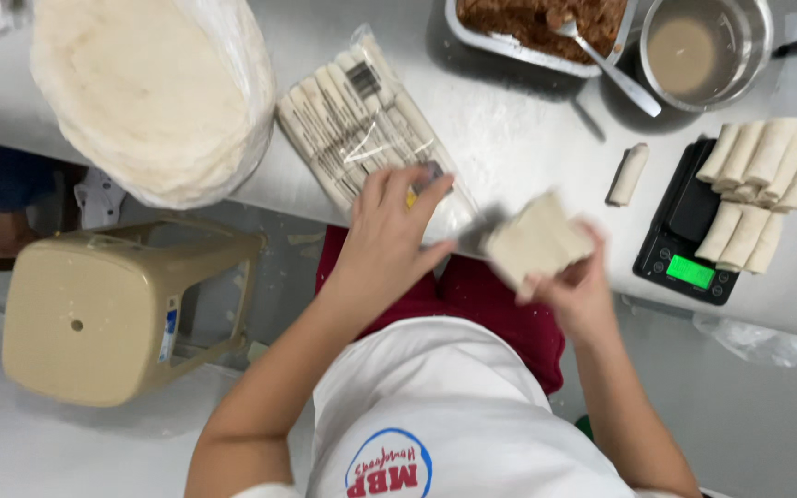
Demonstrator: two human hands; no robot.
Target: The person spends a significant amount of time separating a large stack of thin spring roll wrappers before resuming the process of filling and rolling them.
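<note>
Hands at near table edge (546,166): left hand (389,240) spread, fingertips on clear bag of rolls (362,129); right hand (578,286) gripping blurred pale wrapper (537,242) over table lip. Bare steel right, toward single roll (627,173) and scale (684,226).

Clear bagged rolls (362,129); scale's green screen (691,270); blurry stool label (169,334).

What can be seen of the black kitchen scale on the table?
The kitchen scale is a flat black slab with a lit green display at its near edge. It sits on the pale table, to the right of both hands, tilted askew. A pile of pale rolled wrappers lies across its platform and overhangs it. Neither hand touches it.
</note>
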